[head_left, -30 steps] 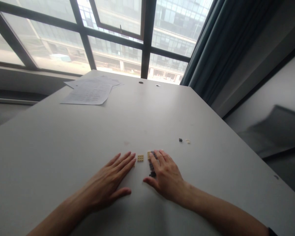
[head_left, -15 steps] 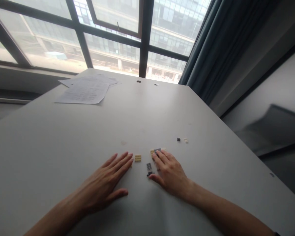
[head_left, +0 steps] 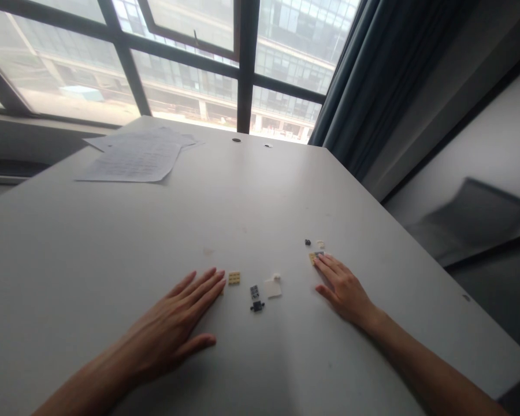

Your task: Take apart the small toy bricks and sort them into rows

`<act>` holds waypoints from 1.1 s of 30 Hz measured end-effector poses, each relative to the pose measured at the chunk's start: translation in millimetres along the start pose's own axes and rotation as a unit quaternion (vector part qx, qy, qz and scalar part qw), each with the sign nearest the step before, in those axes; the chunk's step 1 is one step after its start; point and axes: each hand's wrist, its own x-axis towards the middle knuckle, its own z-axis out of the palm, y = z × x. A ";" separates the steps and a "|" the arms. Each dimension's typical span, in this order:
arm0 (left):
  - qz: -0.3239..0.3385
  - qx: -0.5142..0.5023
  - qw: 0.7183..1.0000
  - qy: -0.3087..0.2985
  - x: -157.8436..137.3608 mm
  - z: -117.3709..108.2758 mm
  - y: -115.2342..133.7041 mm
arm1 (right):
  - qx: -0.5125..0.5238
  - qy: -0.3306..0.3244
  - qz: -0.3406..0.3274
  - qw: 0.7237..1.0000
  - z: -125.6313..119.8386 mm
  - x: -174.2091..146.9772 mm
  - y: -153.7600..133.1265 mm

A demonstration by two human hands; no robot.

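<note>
My left hand lies flat on the white table, fingers stretched out. Its fingertips reach almost to a tan studded building plate, and a sliver of another tan piece peeks out beside them. On the right, my right hand rests with fingers extended over a tan and grey building piece, partly covered by the fingertips. Between the hands sit a grey studded brick, a dark piece with side knobs touching or close below it, a flat white plate and a small white piece at its upper edge.
A small black piece and a small white piece lie just beyond my right fingertips. Printed papers overlap at the far left of the table. Windows and a dark curtain stand behind the table.
My right hand has slid right and away with the tan and grey piece under its fingers, uncovering the white plate. My left hand stays in place; the view has shifted slightly.
</note>
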 end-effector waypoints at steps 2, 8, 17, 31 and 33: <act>0.003 -0.001 1.000 0.008 0.2 -0.3 0.0 | 0.000 0.008 -0.004 1.000 1.2 0.0 2.8; 0.001 0.005 1.000 -0.002 -0.1 -2.7 1.7 | 0.003 0.083 -0.023 0.996 -8.0 3.6 -4.1; 0.047 -0.004 0.998 0.031 -4.2 -10.3 -8.4 | 0.074 0.005 -0.147 0.986 -16.1 42.9 -122.7; 0.024 -0.002 0.999 -0.047 12.8 -5.3 -6.6 | 0.063 -0.016 -0.118 0.991 -4.8 67.0 -136.0; 0.021 0.008 0.999 -0.043 26.2 -3.9 -13.3 | 0.051 -0.016 -0.098 0.994 -6.9 63.4 -117.1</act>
